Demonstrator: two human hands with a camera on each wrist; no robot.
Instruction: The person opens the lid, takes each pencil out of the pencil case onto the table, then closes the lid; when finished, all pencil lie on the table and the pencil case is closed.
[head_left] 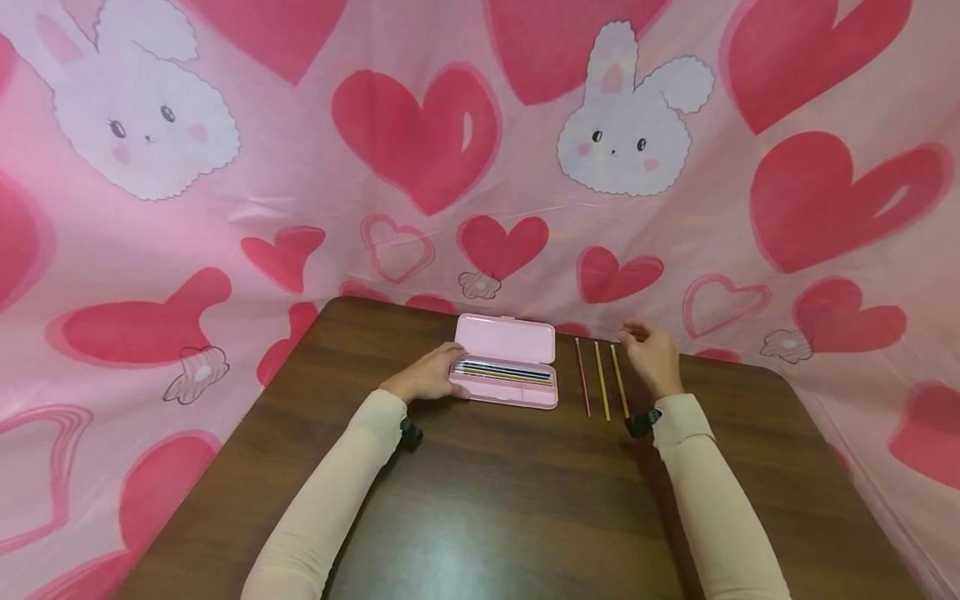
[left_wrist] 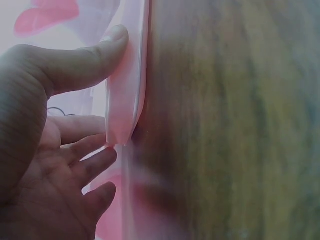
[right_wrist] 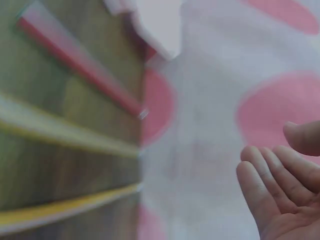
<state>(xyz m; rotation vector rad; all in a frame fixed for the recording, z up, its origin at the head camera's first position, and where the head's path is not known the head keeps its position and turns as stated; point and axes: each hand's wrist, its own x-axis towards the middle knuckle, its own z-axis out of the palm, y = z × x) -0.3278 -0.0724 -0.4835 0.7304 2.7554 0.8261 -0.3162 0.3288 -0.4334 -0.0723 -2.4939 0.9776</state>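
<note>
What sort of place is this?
Perhaps a staged demonstration corner, though I can't be sure: a pink heart-and-bunny cloth hangs behind a brown table, where three pencils lie beside an open pencil case.

Looks like a screened-off booth; cannot be pinned to home, office or studio. Hung beyond the hands [head_left: 655, 360] and along both sides with pink cloth [head_left: 412, 42], printed with hearts [head_left: 420, 125] and rabbits [head_left: 624, 158]. Fitted beneath the hands with a brown, wood-grained tabletop [head_left: 495, 483], reaching close to the cloth. Laid with a pencil case [head_left: 504, 339] at the left hand [head_left: 429, 375], pencils [head_left: 602, 379] beside the right hand [head_left: 655, 360].
</note>
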